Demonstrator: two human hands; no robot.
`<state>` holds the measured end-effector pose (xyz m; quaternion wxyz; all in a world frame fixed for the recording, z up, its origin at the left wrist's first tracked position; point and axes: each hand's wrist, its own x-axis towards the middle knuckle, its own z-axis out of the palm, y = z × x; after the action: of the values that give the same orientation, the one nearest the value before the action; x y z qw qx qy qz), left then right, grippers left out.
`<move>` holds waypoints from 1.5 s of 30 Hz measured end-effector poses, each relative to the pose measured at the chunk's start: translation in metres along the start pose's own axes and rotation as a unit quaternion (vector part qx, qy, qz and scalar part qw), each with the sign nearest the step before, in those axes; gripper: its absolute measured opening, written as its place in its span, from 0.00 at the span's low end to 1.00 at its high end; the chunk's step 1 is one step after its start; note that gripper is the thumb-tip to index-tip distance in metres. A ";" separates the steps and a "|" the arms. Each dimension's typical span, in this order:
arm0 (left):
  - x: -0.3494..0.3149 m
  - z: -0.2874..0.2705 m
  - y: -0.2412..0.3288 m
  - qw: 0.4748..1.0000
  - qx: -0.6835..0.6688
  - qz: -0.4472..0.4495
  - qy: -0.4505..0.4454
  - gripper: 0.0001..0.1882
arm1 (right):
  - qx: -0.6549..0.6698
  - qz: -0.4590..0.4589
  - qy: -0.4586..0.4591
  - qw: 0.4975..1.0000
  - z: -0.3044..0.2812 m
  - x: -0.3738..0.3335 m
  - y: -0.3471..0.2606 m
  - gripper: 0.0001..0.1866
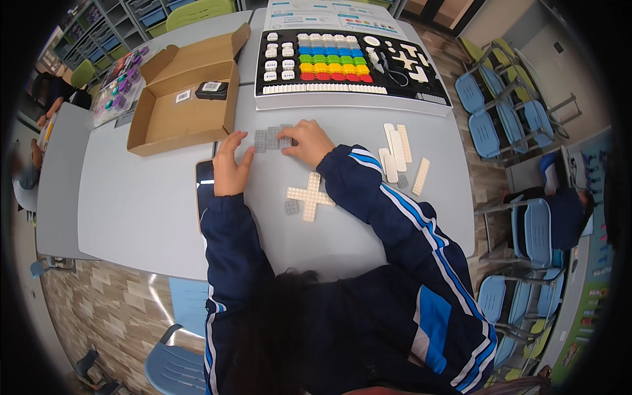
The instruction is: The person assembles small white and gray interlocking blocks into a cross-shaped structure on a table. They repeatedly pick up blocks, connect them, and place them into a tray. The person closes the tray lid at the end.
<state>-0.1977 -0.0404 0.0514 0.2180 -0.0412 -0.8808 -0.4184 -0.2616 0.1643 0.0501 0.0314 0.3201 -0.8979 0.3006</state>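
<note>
Several small grey studded bricks (pixel 260 141) stand in a cluster on the grey table, between my two hands. My left hand (pixel 232 166) is at the cluster's left side, thumb and fingers apart, with nothing in its grasp. On the other side, my right hand (pixel 309 140) pinches the rightmost grey brick (pixel 285 141) with thumb and fingertips, which partly hide it. Nearer to me lies a cream cross of studded beams (pixel 309 196). Beside it is a loose grey brick (pixel 291 207).
White and cream flat beams (pixel 394 148) lie at the right with another grey brick (pixel 403 181). A kit tray (pixel 355 102) of coloured pieces stands at the back. An open cardboard box (pixel 181 125) and a phone (pixel 205 181) are at the left.
</note>
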 end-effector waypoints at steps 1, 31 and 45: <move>0.000 0.000 0.001 1.000 -0.003 -0.002 0.000 0.17 | 0.010 -0.011 0.008 1.000 0.001 -0.002 0.002 0.18; -0.104 -0.027 0.051 0.921 -0.288 -0.254 -0.073 0.13 | -0.041 -0.145 -0.094 0.984 0.006 -0.085 -0.049 0.18; -0.108 0.014 0.107 0.631 -0.672 -0.254 -0.293 0.39 | 0.398 -0.070 -0.018 0.915 -0.062 -0.139 -0.063 0.18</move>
<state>-0.0774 0.0512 0.0758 -0.2544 -0.0710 -0.3495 -0.8989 -0.1227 0.2372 0.0991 -0.0934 0.3735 -0.6799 0.6241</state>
